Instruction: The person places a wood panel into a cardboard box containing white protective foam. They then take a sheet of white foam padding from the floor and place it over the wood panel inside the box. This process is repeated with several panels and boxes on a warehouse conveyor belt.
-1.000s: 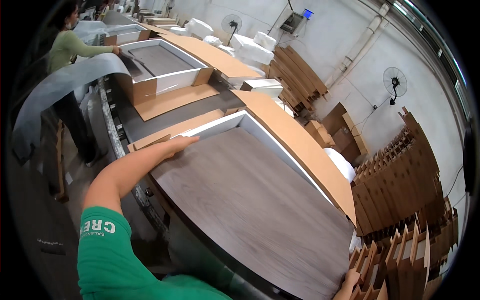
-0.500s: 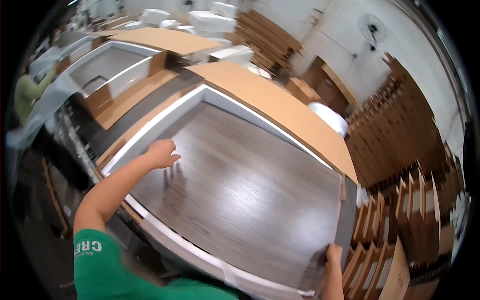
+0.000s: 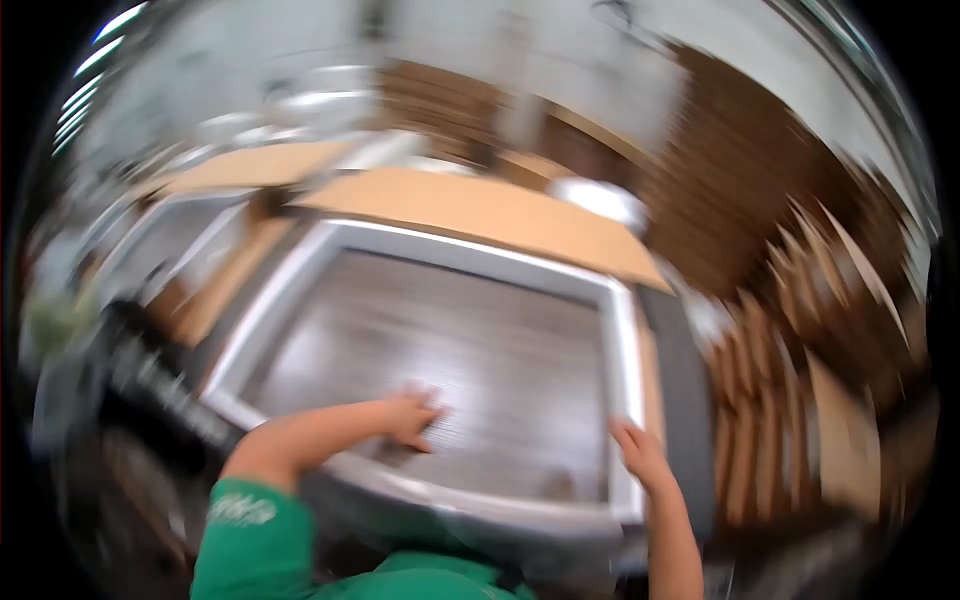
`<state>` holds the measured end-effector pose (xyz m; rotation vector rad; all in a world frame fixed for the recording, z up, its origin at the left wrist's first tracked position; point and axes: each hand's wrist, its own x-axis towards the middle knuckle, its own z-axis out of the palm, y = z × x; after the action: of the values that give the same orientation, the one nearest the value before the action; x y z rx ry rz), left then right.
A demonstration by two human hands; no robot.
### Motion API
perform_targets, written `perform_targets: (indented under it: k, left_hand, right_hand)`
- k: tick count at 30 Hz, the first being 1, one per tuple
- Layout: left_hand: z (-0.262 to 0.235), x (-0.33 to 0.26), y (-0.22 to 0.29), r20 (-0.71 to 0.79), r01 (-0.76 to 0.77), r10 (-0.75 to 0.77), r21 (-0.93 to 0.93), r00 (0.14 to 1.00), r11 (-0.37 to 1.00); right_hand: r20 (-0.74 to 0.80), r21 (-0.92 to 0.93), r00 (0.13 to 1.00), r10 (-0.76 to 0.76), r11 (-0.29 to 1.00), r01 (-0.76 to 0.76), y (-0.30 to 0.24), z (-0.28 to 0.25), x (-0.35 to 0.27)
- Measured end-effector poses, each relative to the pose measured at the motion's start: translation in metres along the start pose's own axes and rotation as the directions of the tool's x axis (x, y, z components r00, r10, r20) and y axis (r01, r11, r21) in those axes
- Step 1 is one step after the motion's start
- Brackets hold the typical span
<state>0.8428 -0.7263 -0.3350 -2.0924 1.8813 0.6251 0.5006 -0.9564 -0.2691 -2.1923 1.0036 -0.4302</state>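
Observation:
A wood-grain grey-brown panel (image 3: 500, 340) lies flat inside a shallow box with a white foam-like border (image 3: 480, 248) round it. My left hand (image 3: 410, 415) is open, fingers spread, over the near part of the panel; blur hides whether it touches. My right hand (image 3: 642, 455) is at the right strip of the white border, fingertips against or over it. Its fingers are smeared, so their grip is unclear. A brown cardboard flap (image 3: 480, 205) stretches along the far side of the box.
Another white-bordered box (image 3: 175, 235) stands to the left, with a blurred person in light green (image 3: 55, 330) beside it. Stacked brown cardboard (image 3: 740, 160) rises at the back right. Folded cardboard pieces (image 3: 755, 430) stand close on the right. A dark surface (image 3: 680, 400) shows beside the box.
The panel's right edge, earlier over the right border, now sits inside it. My left hand has moved right and nearer; my right hand has shifted from the panel's edge to the white border.

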Motion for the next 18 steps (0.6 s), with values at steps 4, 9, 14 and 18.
perform_targets:
  k: [4, 9, 14, 18]
  left_hand:
    - [-0.027, 0.023, 0.033, 0.034, -0.051, 0.05, 0.004, 0.998, 0.999]
    - [-0.019, 0.041, 0.054, 0.339, 0.131, -0.015, -0.323, 0.941, 0.937]
    - [-0.059, 0.012, 0.205, -0.291, -0.381, 0.315, -0.209, 0.903, 0.901]
    - [-0.073, -0.008, 0.328, -0.382, -0.524, 0.474, -0.031, 0.793, 0.851]
  right_hand:
    - [-0.1, 0.101, 0.993, 0.061, 0.994, -0.051, 0.004, -0.053, -0.111]
    - [-0.395, 0.31, 0.866, 0.307, 0.932, -0.189, 0.089, -0.063, -0.207]
    - [-0.426, 0.37, 0.625, 0.654, 0.757, -0.539, 0.193, -0.062, -0.337]
    - [-0.404, 0.441, 0.444, 0.8, 0.595, -0.672, 0.248, -0.051, -0.442]
